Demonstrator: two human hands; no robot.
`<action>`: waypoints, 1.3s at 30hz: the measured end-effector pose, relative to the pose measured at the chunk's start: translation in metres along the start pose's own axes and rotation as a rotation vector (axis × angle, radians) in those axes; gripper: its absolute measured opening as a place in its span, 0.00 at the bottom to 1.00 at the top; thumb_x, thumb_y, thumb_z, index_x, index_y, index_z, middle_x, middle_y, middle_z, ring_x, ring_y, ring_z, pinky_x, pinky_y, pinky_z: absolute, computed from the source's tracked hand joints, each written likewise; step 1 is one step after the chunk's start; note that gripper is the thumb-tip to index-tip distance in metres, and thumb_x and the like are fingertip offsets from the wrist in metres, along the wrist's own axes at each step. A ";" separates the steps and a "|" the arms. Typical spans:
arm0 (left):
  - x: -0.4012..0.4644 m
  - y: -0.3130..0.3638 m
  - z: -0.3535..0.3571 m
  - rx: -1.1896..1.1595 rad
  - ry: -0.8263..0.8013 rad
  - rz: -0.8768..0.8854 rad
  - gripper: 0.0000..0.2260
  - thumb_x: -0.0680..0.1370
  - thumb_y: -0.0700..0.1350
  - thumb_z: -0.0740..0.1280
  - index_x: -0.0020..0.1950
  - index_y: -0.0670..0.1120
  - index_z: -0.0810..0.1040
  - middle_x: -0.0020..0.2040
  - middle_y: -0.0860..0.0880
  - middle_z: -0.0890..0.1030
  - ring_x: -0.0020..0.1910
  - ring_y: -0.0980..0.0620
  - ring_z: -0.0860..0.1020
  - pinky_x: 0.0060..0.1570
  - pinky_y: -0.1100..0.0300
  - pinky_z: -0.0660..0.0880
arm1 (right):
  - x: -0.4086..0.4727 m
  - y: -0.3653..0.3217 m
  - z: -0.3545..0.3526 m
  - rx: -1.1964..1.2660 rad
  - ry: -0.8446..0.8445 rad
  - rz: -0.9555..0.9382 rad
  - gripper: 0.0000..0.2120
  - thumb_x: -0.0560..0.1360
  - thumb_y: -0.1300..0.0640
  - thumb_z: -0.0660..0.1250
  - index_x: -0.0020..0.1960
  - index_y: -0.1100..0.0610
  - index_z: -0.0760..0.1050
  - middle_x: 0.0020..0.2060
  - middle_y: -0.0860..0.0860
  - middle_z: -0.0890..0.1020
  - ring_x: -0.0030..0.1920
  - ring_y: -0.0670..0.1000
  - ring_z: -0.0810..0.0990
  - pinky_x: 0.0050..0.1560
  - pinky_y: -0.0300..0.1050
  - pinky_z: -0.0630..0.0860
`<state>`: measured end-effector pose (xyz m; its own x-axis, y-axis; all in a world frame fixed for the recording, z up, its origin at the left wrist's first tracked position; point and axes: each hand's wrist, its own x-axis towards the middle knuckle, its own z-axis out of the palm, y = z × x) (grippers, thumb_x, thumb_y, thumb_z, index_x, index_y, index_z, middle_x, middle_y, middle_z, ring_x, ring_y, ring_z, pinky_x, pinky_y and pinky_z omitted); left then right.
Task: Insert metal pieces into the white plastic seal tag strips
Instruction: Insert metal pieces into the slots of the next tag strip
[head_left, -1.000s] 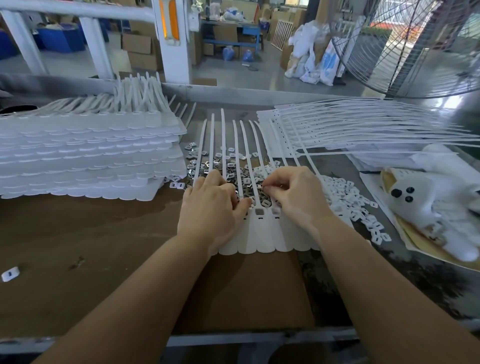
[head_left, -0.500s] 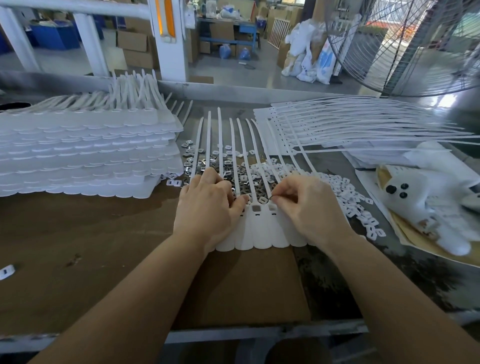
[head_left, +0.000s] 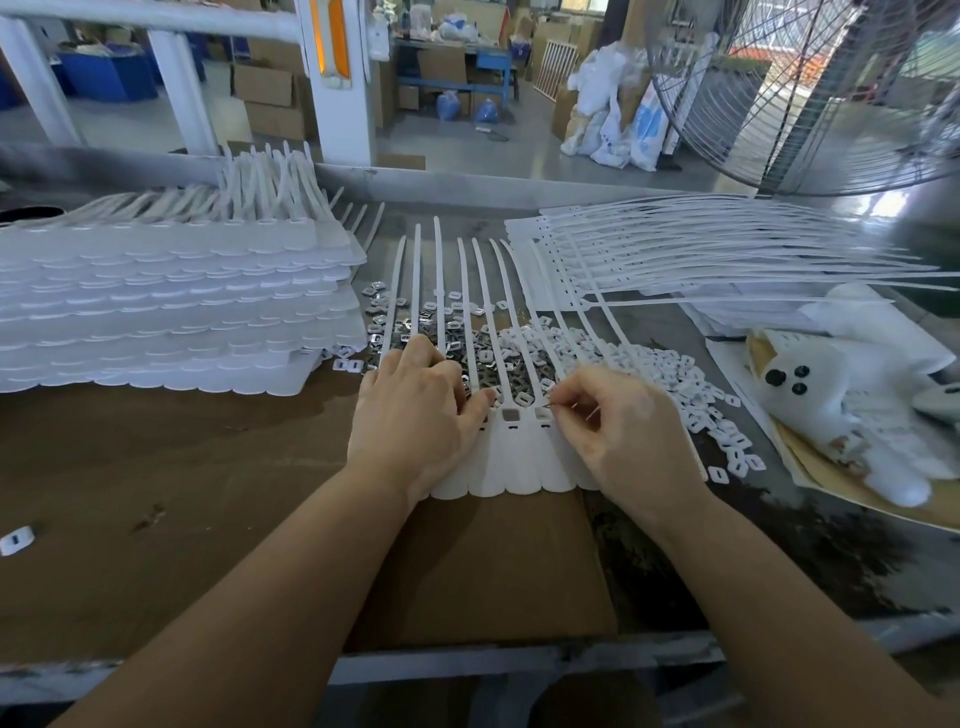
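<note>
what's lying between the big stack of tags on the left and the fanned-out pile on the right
In the head view: the tag strip under both hands, its tails running back, over loose metal pieces and small white clips.

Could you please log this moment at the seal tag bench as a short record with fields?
Workpiece: sheet of joined seal tag strips on cardboard
Left hand: rests on the sheet's left side
Right hand: pinches a small metal piece at a tag socket
Loose parts: metal pieces, white caps
Stack: tag sheets, left
</note>
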<state>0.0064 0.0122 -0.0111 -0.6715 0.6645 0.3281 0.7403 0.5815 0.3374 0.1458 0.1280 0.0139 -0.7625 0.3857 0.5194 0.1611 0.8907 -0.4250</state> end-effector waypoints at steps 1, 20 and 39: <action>0.000 0.000 0.000 0.002 0.002 0.001 0.17 0.76 0.62 0.58 0.43 0.49 0.76 0.49 0.54 0.66 0.53 0.51 0.69 0.56 0.54 0.66 | 0.000 0.000 0.000 0.018 0.008 0.000 0.02 0.72 0.66 0.68 0.41 0.61 0.79 0.35 0.51 0.81 0.36 0.50 0.77 0.40 0.48 0.76; 0.000 0.000 0.001 -0.010 -0.001 -0.005 0.18 0.75 0.62 0.58 0.43 0.50 0.77 0.48 0.54 0.65 0.54 0.51 0.68 0.57 0.54 0.65 | 0.015 0.002 -0.001 0.334 0.028 0.405 0.10 0.67 0.63 0.74 0.34 0.49 0.80 0.31 0.43 0.82 0.34 0.39 0.80 0.37 0.28 0.73; 0.001 -0.001 0.002 -0.010 0.009 -0.001 0.17 0.75 0.62 0.58 0.43 0.50 0.76 0.48 0.54 0.65 0.52 0.52 0.68 0.55 0.55 0.65 | 0.031 -0.011 -0.014 0.129 -0.377 0.416 0.07 0.70 0.62 0.71 0.36 0.52 0.81 0.31 0.43 0.78 0.34 0.40 0.75 0.33 0.30 0.67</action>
<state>0.0051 0.0131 -0.0131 -0.6722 0.6600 0.3355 0.7396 0.5773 0.3460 0.1289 0.1332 0.0453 -0.8259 0.5638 -0.0008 0.4355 0.6370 -0.6360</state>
